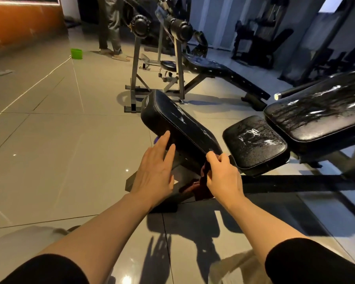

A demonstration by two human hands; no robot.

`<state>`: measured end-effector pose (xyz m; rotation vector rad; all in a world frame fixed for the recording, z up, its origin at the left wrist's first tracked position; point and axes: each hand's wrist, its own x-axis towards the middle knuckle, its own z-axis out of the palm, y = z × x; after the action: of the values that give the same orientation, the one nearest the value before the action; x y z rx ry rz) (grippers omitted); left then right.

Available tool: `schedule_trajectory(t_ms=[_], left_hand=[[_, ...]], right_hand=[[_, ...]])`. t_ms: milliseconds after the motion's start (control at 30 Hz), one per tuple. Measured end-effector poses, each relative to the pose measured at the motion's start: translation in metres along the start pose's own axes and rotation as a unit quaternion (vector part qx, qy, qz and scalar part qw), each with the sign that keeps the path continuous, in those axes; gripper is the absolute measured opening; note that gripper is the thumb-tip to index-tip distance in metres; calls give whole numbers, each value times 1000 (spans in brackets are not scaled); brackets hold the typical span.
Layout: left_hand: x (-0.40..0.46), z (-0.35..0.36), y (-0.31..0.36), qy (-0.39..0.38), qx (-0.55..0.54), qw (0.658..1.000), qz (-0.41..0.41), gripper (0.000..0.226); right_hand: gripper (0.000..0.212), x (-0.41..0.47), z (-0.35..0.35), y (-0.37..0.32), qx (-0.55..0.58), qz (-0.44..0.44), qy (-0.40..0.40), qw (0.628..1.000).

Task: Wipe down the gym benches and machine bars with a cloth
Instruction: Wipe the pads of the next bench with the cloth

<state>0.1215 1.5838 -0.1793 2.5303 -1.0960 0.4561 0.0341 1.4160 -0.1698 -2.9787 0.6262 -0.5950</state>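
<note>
A black padded roller cushion (pixel 172 117) of the bench lies tilted in the middle of the view, with wet streaks on its top. My left hand (pixel 155 169) has straight fingers touching the cushion's near left side. My right hand (pixel 223 177) grips a dark red cloth (pixel 201 187) at the cushion's near end; the cloth hangs down below my fist. To the right sit the bench's square seat pad (pixel 256 144) and long back pad (pixel 320 111), both black and shiny with wet marks.
A second black bench (pixel 223 76) with a grey metal rack (pixel 135 74) stands behind. A person's legs (pixel 109 27) are at the back, near a green tub (pixel 76 53) on the tiled floor. More dark machines (pixel 260 42) line the right wall.
</note>
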Motion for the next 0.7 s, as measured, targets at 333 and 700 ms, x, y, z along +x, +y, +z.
schedule_trajectory(t_ms=[333,700], left_hand=[[-8,15,22,-61,11,997,45,91],[-3,40,31,-96,52,994,20,100]], right_hand=[[60,5,10,-8,-1,-94,34,995],[67,-5,14,36,-123,-209,15,970]])
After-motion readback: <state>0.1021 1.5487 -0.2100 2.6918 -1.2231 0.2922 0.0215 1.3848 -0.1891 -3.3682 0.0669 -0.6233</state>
